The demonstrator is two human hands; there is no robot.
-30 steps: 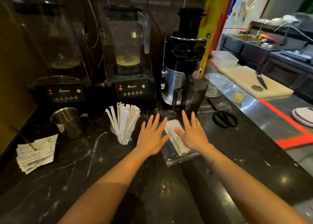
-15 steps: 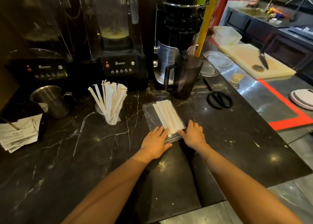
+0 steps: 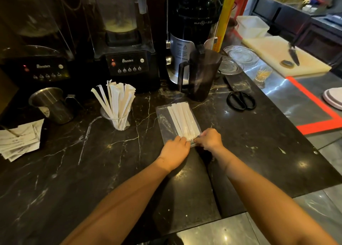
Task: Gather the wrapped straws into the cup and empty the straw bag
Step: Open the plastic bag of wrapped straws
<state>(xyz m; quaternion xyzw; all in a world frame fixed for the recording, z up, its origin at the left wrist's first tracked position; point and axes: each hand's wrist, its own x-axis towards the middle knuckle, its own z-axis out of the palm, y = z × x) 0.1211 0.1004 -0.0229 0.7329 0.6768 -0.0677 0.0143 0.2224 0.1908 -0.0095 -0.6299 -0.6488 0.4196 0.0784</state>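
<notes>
A: Where is the straw bag?

B: The straw bag (image 3: 167, 123), clear plastic, lies flat on the black marble counter (image 3: 74, 161), near the middle, its far end pointing toward the dark pitcher (image 3: 201, 74). A bundle of wrapped straws (image 3: 184, 120) sits inside it, side by side.

A: And the hands?

B: Both are at the bag's near end. The left hand (image 3: 174, 152) lies knuckles up, fingers curled onto the edge of the plastic. The right hand (image 3: 210, 139) is beside it, fingers bent and pinched at the same edge. They seem to grip the bag's near edge, but the fingertips are hidden, so I cannot tell how firmly.

A: The cup?

B: The cup (image 3: 118, 119), clear, stands left of the bag and apart from it, already holding a fan of paper-wrapped straws (image 3: 116, 102) that lean outward.

A: What lies around them?

B: A steel jug (image 3: 51, 105) further left, a stack of paper slips (image 3: 18, 140) at the left edge. Behind, two blenders (image 3: 127, 63) and a juicer (image 3: 192, 28). Black scissors (image 3: 241, 101) lie right of the bag, and beyond them a cutting board (image 3: 277, 54) with a knife (image 3: 293, 54) on it.
</notes>
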